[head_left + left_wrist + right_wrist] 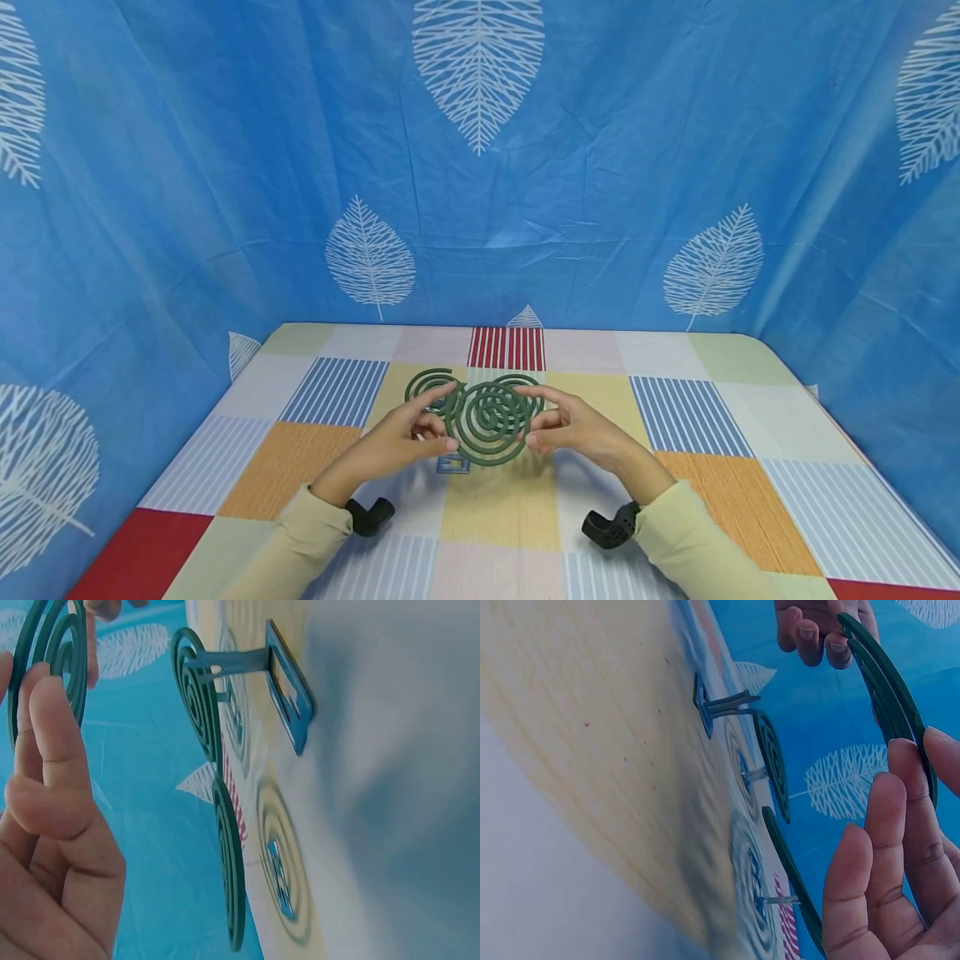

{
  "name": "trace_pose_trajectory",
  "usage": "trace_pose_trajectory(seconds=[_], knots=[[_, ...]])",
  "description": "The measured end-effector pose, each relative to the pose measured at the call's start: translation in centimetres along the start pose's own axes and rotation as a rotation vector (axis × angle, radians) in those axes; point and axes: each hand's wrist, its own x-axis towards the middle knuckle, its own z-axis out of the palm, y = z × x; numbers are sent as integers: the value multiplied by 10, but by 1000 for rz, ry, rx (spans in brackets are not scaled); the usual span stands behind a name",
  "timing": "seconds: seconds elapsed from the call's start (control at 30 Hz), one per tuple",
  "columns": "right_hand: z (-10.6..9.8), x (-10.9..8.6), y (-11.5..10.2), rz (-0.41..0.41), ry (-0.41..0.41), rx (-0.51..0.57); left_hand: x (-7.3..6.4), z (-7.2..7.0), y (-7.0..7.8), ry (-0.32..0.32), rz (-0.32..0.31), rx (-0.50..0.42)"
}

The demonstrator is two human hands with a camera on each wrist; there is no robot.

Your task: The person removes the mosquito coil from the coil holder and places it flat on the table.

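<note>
Both hands hold a green mosquito coil (491, 461) up over the table, one at each side, its flat face toward the head camera. My left hand (405, 435) pinches its left edge between thumb and fingers. At the opposite edge, my right hand (576, 427) grips it in the same way. Below it stands a small blue metal coil stand (292, 697) with its prongs raised and no coil on them. Two more green coils, a left one (427, 379) and a right one (536, 383), sit raised on stands farther back, partly hidden by the held coil.
A patchwork-patterned cloth (502, 508) covers the table. Blue curtains (585, 192) with white leaf prints surround its back and sides. Each wrist wears a black camera mount, a left one (371, 517) and a right one (611, 527).
</note>
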Motion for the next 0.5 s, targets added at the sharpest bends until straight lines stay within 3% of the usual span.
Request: trace_pose_trajectory(seconds=[0.5], knots=[[-20,-12,-8,-48,-16,-34,13,15,7,10,33,-79]])
